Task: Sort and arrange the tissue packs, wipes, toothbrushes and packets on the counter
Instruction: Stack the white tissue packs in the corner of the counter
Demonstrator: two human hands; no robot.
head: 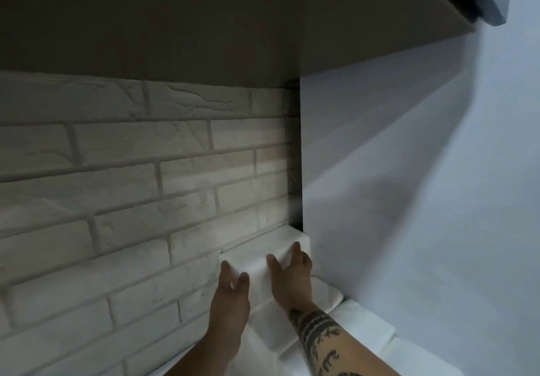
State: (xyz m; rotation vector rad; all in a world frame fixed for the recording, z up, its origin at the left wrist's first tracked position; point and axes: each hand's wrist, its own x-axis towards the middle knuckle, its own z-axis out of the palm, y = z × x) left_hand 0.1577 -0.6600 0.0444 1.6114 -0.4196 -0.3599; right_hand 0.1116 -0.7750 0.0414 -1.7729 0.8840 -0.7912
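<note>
1. Head view: the top tissue pack [258, 263] lies tucked into the corner where the brick wall [131, 188] meets the side wall [394, 200], resting on the lower packs [292, 337]
2. The left hand [230, 288] clasps its left end between thumb and fingers; the right hand [289, 273] spans the right end, half-open, gripping only this pack
3. Risk: an uneven push could skew it or shift the soft stack beneath, and it may then slide forward once released
4. It looks like a plain white, soft-edged block, with no print legible
</note>
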